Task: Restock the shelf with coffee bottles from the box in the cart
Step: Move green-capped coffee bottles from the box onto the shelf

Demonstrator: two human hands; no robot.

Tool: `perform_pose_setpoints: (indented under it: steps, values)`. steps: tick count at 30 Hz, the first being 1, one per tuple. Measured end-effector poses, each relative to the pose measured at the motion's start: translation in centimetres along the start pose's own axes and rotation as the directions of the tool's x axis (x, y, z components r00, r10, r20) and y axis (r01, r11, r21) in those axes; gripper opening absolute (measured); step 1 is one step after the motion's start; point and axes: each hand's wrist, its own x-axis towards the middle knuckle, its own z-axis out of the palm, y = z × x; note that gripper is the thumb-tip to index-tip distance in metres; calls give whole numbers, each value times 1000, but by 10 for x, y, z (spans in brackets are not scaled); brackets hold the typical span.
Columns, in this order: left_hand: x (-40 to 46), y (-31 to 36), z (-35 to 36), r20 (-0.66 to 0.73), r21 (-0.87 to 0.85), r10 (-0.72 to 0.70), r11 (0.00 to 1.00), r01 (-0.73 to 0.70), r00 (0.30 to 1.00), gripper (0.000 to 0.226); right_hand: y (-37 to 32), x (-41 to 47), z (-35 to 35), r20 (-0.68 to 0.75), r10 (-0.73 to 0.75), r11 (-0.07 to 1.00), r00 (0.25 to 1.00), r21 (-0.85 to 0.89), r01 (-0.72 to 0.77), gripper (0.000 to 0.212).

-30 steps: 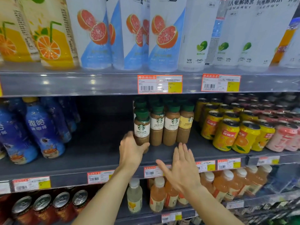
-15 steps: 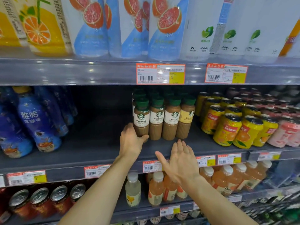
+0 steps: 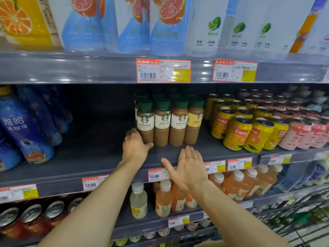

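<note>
The leftmost front coffee bottle [image 3: 145, 122] stands on the middle shelf [image 3: 89, 157] in a row of 4, hardly shifted over the last second. The left hand [image 3: 135, 148] still wraps its base; the right hand [image 3: 188, 168], fingers spread, has stayed empty just before the row, so this bottle looks nearly placed.

Glossy plastic coffee bottles [image 3: 161, 122] on a matt grey shelf [image 3: 89, 154]
</note>
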Motion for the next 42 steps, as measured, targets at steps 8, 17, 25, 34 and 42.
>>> perform_pose_setpoints:
  steps: [8,17,25,34,42]
  values:
    - [-48,-8,-8,-150,470,267,866,-169,952,107,9,-5,-5,27,-71,994,997,84,69,96]
    - [-188,-53,50,181,465,618,632,-620,765,81,62,-126,106,-225,-335,869,915,302,392,64]
    - [-305,-76,193,646,354,334,666,-657,687,81,175,-230,238,376,-103,958,921,285,-10,90]
    - [-361,-83,382,769,365,52,782,-505,637,88,301,-197,354,650,-7,970,760,188,-152,70]
    - [-373,-147,504,632,451,-401,886,106,663,76,304,-163,479,827,27,966,561,123,-229,44]
